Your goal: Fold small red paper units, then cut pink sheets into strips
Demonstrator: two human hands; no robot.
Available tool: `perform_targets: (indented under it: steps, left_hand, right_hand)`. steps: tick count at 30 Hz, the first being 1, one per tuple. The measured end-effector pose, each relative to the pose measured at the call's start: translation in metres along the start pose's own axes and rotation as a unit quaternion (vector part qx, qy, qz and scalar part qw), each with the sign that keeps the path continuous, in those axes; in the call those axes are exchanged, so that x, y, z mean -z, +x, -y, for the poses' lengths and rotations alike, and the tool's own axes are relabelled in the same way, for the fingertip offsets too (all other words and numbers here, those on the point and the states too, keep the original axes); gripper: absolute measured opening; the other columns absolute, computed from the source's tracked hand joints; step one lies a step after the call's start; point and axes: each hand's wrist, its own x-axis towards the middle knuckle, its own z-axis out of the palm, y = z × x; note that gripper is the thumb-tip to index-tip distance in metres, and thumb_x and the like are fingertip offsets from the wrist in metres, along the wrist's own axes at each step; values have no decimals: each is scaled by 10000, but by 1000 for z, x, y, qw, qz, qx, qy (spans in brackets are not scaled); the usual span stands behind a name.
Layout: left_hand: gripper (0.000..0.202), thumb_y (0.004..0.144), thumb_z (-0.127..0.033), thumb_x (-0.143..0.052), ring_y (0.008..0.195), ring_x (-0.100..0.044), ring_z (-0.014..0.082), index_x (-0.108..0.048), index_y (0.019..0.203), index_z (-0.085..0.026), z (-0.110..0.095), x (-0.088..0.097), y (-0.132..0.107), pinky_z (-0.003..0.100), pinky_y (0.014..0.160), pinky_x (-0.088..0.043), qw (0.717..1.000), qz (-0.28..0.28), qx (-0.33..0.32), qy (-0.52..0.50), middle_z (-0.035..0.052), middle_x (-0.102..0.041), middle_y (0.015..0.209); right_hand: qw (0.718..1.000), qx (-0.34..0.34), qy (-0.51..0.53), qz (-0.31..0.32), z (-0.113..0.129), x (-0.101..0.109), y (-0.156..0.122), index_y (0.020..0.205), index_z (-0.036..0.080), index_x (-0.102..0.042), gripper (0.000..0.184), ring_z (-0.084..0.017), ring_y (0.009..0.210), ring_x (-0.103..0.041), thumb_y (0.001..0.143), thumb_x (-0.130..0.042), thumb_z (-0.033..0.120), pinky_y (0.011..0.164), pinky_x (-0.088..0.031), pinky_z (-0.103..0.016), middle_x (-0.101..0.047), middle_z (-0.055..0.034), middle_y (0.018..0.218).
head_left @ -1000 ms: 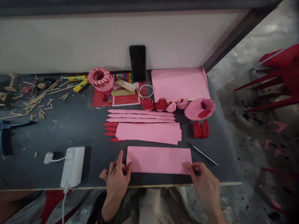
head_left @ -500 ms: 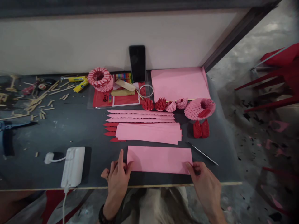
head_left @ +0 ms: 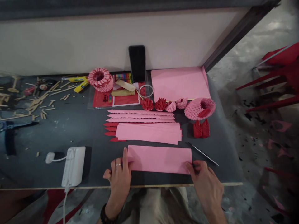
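Note:
A folded-looking pink paper rectangle (head_left: 160, 158) lies lengthwise near the table's front edge. My left hand (head_left: 120, 175) is at its left end, fingers spread, the index finger stretched along the short edge and the thumb resting on the paper. At the lower right corner, my right hand (head_left: 206, 182) pinches the paper between thumb and curled fingers. Just beyond it lie overlapping plain pink strips (head_left: 148, 133), partly covering red pointed strips (head_left: 111, 129). Pink jagged-edged strips (head_left: 141, 116) are lined up behind those. A thin metal pointed tool (head_left: 203, 154) rests beside my right hand.
Pleated paper pieces (head_left: 160, 104) and a pink paper ring (head_left: 199, 109) stand behind the strips. A phone (head_left: 137, 63) leans on the back panel near pink sheets (head_left: 179, 84). Left are a white power strip (head_left: 73, 166), wooden sticks (head_left: 38, 101) and yellow glue tubes (head_left: 81, 85).
My left hand has shifted slightly right and turned, so a ring on its finger now shows more clearly. The right hand keeps its pinch; the paper has hardly moved.

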Motion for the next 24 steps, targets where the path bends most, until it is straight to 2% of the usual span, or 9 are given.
perform_targets:
  steps: [2, 4, 7, 9, 10, 13, 17, 20, 24]
  left_hand:
    - [587, 1060, -225, -552, 1107, -689, 327, -475, 1642, -203, 1, -4, -3, 481, 923, -452, 998, -25, -59, 25, 167, -754, 1232]
    - [646, 1017, -134, -578, 1174, -669, 324, -483, 1638, -285, 5, -8, -1, 488, 976, -468, 986, -42, -159, 14, 160, -709, 1381]
    - [663, 1012, -123, -585, 1229, -652, 257, -510, 1585, -448, 13, -7, 14, 433, 1049, -481, 925, -28, -376, -36, 45, -675, 1490]
    - [585, 1034, -128, -558, 1299, -632, 224, -555, 1548, -408, 15, -4, 23, 385, 1086, -482, 886, 1, -462, -49, 7, -649, 1547]
    - [542, 1040, -127, -547, 1317, -630, 222, -584, 1526, -364, 14, -2, 26, 377, 1099, -484, 878, 12, -475, -50, 12, -654, 1548]
    - [444, 1050, -156, -526, 1371, -625, 243, -648, 1464, -263, 5, 1, 20, 401, 1157, -478, 889, 11, -457, -41, 53, -673, 1537]
    - [472, 1042, -208, -489, 1575, -450, 306, -634, 1490, -186, -12, -2, -3, 551, 1310, -345, 903, -9, -430, -23, 112, -515, 1690]
    - [587, 1062, -377, -502, 1656, -304, 349, -513, 1608, -160, -18, -6, -12, 602, 1357, -242, 913, 24, -406, -35, 157, -387, 1761]
    - [865, 1013, -669, -506, 1684, -214, 385, -311, 1720, -211, -19, -7, -13, 658, 1349, -225, 912, 56, -402, -51, 170, -293, 1795]
  right_hand:
    - [1000, 2, -10, -5, 1, 1, 0, 1107, 289, -607, 458, -287, 1025, -735, 974, -462, 702, 633, -440, -354, -762, -44, 954]
    - [1000, -2, -16, -3, 2, 1, 0, 1132, 287, -612, 468, -282, 1005, -737, 973, -456, 699, 633, -443, -352, -765, -44, 966]
    - [1000, -7, -18, -3, 1, 1, -1, 1142, 296, -622, 481, -272, 988, -736, 971, -441, 708, 637, -433, -351, -769, -40, 990]
    - [1000, -11, -12, -7, 1, 1, -1, 1126, 305, -628, 492, -264, 972, -733, 962, -450, 734, 645, -426, -346, -767, -30, 980]
    - [1000, -13, -8, -10, 1, 1, -1, 1120, 307, -629, 496, -259, 960, -732, 958, -460, 744, 649, -422, -342, -766, -24, 970]
    - [1000, -15, -2, -19, 2, 2, -2, 1128, 300, -634, 486, -241, 937, -727, 960, -489, 732, 658, -407, -327, -764, -14, 940]
    - [1000, -10, -4, -21, 3, 1, -3, 1158, 279, -650, 471, -237, 922, -720, 975, -500, 686, 642, -378, -310, -768, -32, 917]
    - [999, -6, -4, -33, 1, -2, -4, 1158, 267, -664, 464, -244, 920, -716, 982, -502, 665, 635, -374, -312, -767, -43, 913]
    - [998, 5, 11, -54, -2, -7, -4, 1150, 265, -682, 481, -284, 943, -722, 983, -504, 680, 652, -411, -351, -772, -73, 943]
